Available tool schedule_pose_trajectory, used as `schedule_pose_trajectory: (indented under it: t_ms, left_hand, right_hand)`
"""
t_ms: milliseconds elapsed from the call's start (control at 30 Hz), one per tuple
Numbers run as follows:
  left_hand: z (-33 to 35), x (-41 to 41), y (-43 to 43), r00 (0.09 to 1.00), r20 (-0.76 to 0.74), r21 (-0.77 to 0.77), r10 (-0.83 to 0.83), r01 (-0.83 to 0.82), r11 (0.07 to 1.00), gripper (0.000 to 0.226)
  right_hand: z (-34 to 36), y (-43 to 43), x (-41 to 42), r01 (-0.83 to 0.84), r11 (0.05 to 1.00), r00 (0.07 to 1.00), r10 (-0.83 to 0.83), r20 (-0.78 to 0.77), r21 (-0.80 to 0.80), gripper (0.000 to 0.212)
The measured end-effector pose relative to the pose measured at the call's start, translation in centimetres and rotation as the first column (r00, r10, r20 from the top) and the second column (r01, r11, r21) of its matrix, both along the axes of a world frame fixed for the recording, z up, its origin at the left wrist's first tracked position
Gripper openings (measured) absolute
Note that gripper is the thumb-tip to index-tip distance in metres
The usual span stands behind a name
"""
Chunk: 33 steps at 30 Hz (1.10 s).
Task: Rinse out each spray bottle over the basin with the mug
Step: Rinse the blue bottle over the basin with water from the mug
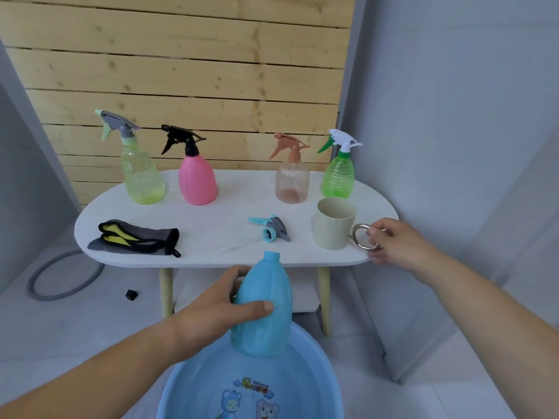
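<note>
Currently gripping the blue bottle [266, 309] in the left hand [211, 309], thumb across the front, fingers curled behind. Uncapped, neck up, leaning slightly, base hanging over the far rim of the basin [193, 385] on the floor. Pinching the metal ring handle [361, 237] of the mug [332, 225] with the right hand [396, 243], near the right end of the surface [211, 207], close to the front edge. Mug upright, apparently not lifted yet; cannot tell whether any water inside. Unscrewed sprayer head [272, 228] lying near the front edge, mid-surface. Four more spray bottles standing capped along the back edge.

Risks from here:
- Thin ring handle, pinched only: likely to let the mug swing on lifting and slop over the front edge.
- Narrow bottle neck, wide mug mouth: easy to overshoot, sending water down the left hand.
- Bottle over the far rim, not the basin's middle: overflow likely onto the floor.
- Wet plastic: possible slip from the grip.
</note>
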<state>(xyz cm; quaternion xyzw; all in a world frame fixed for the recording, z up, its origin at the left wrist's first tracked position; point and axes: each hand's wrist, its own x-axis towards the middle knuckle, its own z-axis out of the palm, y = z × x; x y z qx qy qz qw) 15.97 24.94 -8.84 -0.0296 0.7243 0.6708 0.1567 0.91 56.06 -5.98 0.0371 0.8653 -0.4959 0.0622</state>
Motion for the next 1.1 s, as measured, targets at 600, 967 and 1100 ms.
schedule_pose_trajectory:
  t_ms: [600,967,1100]
  left_hand:
    - [-2.8,4.2,-4.7,1.0,-0.013,-0.133,0.019,-0.021,0.991,0.07]
    - [-5.3,4.2,-4.0,1.0,0.022,-0.198,-0.021,0.025,0.98,0.065]
    - [-5.6,3.7,-4.2,0.999,0.038,-0.17,-0.005,0.011,0.985,0.071]
  right_hand:
    - [-11.3,-7.5,9.2,-0.205,0.962,0.834,0.268,0.482,-0.18,0.01]
    - [-20.5,-8.2,8.9,-0.433,0.831,0.833,0.222,0.506,0.348,0.021]
    - [-21.7,-7.8,8.7,-0.496,0.76,0.817,0.243,0.524,0.42,0.027]
